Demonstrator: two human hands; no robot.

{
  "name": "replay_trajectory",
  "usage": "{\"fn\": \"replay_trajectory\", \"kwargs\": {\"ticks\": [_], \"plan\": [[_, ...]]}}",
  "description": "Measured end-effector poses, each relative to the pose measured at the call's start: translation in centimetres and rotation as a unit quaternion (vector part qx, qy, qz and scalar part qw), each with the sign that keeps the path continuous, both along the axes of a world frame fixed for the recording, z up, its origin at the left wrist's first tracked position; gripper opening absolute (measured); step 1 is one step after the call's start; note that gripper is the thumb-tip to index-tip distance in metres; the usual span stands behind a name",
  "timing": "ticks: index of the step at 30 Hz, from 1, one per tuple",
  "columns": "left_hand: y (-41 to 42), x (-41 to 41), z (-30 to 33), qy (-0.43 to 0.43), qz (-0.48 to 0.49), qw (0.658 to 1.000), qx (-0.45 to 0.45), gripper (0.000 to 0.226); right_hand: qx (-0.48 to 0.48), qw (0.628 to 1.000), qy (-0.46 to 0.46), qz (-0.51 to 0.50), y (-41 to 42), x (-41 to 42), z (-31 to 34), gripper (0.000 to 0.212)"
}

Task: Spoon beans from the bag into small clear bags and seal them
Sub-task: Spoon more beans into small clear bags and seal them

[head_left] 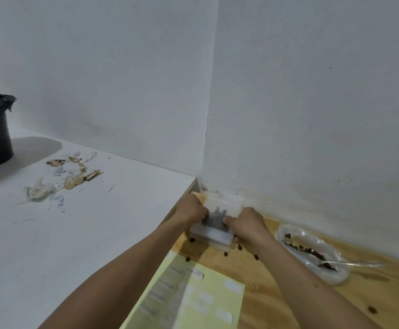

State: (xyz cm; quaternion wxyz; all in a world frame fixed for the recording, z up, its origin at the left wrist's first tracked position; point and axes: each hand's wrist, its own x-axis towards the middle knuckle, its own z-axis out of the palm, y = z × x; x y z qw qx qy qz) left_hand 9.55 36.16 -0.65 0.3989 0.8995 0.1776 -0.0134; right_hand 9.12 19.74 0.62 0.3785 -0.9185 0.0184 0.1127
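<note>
Both left hand (192, 210) and right hand (246, 222) pinching small bag (217, 216) at 12 o'clock on wooden table (288, 293); risking more spilled beans (240, 247) through uneven pressing.

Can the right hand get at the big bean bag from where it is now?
Probably yes: the big bean bag lies open on the wood just right of the right hand, nothing between. But that hand is gripping the small clear bag and must let go first.

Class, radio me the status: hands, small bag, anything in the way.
Both hands, left and right, pinching small clear bag, beans inside. Loose beans scattered beneath. Bean bag lies right, open.
</note>
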Motion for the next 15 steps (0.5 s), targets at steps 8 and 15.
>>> {"fn": "replay_trajectory", "kwargs": {"ticks": [8, 15], "plan": [[0.5, 0.0, -0.1, -0.001, 0.003, 1.0, -0.008, 0.013, -0.004, 1.0, -0.002, 0.009, -0.6, 0.0, 0.3, 0.028], [-2.8, -1.4, 2.7, -0.117, 0.036, 0.99, 0.073, 0.032, -0.002, 0.999, -0.044, 0.013, -5.1, -0.5, 4.0, 0.032]]}}
